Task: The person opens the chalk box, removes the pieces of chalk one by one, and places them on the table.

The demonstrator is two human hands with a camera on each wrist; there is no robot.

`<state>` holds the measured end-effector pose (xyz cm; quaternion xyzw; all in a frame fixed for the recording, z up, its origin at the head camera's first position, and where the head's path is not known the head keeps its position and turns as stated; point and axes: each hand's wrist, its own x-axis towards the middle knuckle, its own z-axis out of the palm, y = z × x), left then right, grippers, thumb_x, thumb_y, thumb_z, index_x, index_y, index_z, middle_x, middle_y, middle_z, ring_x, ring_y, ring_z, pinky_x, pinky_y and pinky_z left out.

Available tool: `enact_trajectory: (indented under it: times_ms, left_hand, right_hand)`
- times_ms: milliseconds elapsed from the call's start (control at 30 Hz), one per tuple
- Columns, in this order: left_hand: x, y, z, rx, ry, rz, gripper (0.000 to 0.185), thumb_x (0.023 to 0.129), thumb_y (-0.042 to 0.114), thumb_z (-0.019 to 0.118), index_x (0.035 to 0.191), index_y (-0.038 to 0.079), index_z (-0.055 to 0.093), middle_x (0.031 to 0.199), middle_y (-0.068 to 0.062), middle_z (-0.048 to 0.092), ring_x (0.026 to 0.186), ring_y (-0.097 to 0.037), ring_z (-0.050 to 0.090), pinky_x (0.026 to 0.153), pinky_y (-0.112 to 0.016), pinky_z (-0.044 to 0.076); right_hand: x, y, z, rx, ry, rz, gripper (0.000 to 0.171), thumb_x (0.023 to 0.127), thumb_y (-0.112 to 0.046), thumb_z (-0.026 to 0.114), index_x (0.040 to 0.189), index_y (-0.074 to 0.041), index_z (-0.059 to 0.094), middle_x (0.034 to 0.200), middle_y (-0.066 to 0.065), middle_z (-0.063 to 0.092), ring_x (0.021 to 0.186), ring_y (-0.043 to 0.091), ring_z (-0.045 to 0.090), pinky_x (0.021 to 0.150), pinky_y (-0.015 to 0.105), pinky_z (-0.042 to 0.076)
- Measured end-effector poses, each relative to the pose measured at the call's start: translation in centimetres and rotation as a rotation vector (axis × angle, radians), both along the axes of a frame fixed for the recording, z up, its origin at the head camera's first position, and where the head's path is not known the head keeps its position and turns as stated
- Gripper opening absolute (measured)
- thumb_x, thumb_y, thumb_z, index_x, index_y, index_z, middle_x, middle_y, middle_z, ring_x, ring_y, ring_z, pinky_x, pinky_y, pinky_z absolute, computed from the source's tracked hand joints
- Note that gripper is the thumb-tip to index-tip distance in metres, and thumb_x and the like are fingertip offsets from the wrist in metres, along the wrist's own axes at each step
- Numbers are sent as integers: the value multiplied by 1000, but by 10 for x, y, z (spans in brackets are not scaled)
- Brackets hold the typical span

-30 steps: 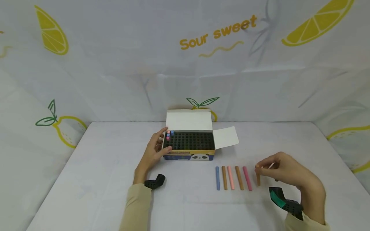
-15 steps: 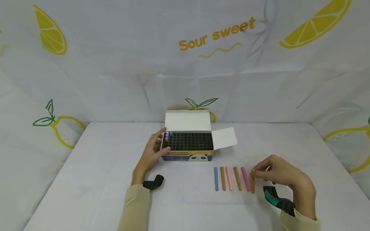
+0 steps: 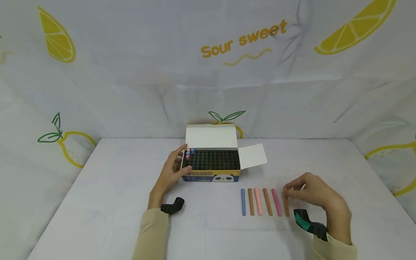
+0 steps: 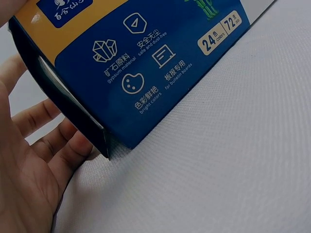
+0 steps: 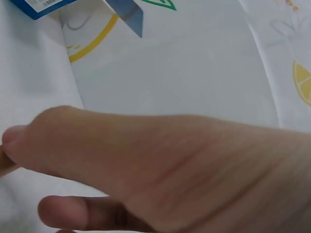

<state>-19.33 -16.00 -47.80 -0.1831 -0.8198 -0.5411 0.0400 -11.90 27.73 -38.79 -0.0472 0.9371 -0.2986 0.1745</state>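
Note:
My left hand (image 3: 168, 170) holds the left end of a chalk box (image 3: 199, 177), thumb over the front edge. In the left wrist view several fingers (image 4: 41, 119) bend around the side flap. The black grid inside has a few pink and blue chalk ends (image 3: 187, 157) in its back left corner. At the right, my right hand (image 3: 313, 190) pinches the upper end of a brown chalk stick (image 3: 287, 210), its lower end close to the table. Left of it lies a row of blue, brown and pink sticks, with a dark pink stick (image 3: 276, 203) nearest.
The box's white lid (image 3: 211, 136) stands up at the back, and a side flap (image 3: 252, 156) spreads out to the right. A white cloth with lemon prints (image 3: 152, 94) hangs behind the white table (image 3: 97, 209).
My right hand has moved left with the brown chalk stick, bringing it beside the dark pink one at the row's right end. My left hand stays on the box.

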Motion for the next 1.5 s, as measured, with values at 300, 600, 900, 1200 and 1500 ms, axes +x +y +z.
enact_trajectory:
  times_ms: [300,600,900,1200,1500]
  left_hand:
    - [0,0,1,14,3,-10,74,92,29,70,159,24,38,128,-16,48,89,-21,51,71,-25,45]
    - [0,1,0,6,1,-5,74,92,30,70,159,25,38,129,-14,48,90,-20,52,72,-25,45]
    - [0,1,1,6,-5,-1,73,92,29,70,158,24,39,129,-16,49,89,-22,52,72,-25,45]
    - [2,-1,1,1,11,-1,73,92,29,70,158,23,39,129,-17,49,89,-21,52,72,-24,46]
    - [2,1,1,6,-5,-2,73,92,23,69,158,24,38,128,-13,49,88,-19,52,72,-25,45]
  right_hand:
    - [-9,-4,-11,20,-19,-31,29,89,-31,76,103,-6,82,98,10,72,86,19,57,69,36,47]
    - [-11,-1,-19,27,-54,-37,34,89,-36,77,105,-6,82,116,21,75,115,44,65,89,62,52]
    - [-12,-1,-23,20,-40,-91,33,84,-37,82,100,-7,82,105,14,78,106,33,67,87,56,53]
    - [-12,-3,-26,3,-17,-73,36,85,-32,82,107,-4,80,89,6,68,81,17,49,68,31,41]
    - [-13,-2,-26,-9,-23,-49,34,87,-31,80,106,-3,80,91,6,70,83,17,51,69,32,42]
